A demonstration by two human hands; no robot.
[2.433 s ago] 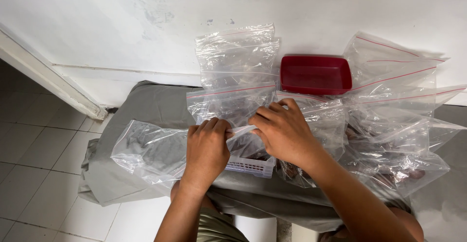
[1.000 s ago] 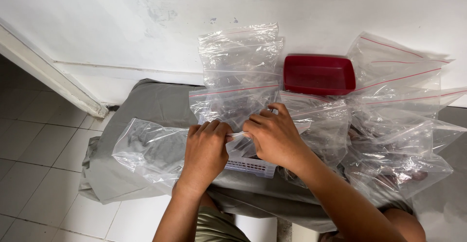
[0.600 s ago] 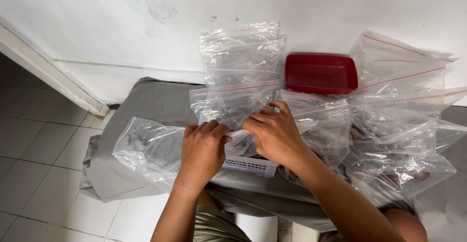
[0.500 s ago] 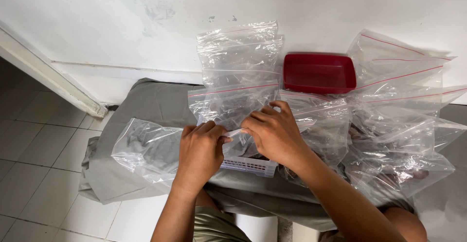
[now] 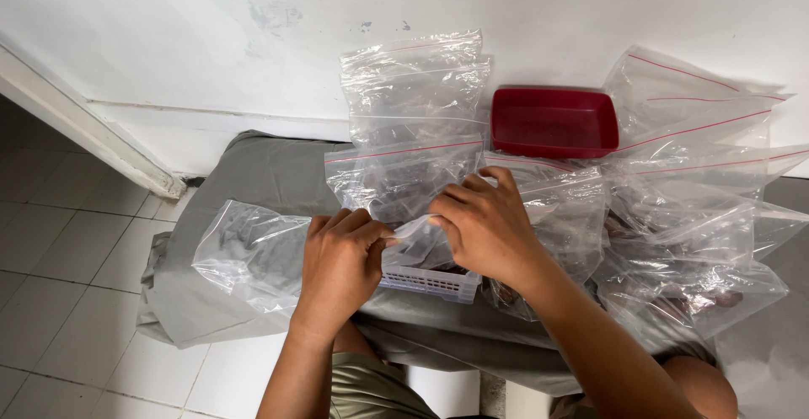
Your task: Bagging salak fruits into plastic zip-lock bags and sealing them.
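Note:
My left hand [image 5: 339,261] and my right hand [image 5: 486,227] both pinch the open end of a clear zip bag [image 5: 253,252] that lies to the left on a grey cloth [image 5: 253,175]. The fingertips of the two hands meet over a small white slotted basket [image 5: 431,282]. Dark contents show faintly through the bag's plastic.
Several clear zip bags with red seal lines [image 5: 413,107] are piled at the back and to the right [image 5: 699,208]. A red rectangular tray [image 5: 554,122] sits against the white wall [image 5: 211,40]. Grey floor tiles [image 5: 59,301] lie to the left.
Both hands stay at the bag's mouth with only small finger shifts along its edge. The view has wobbled slightly.

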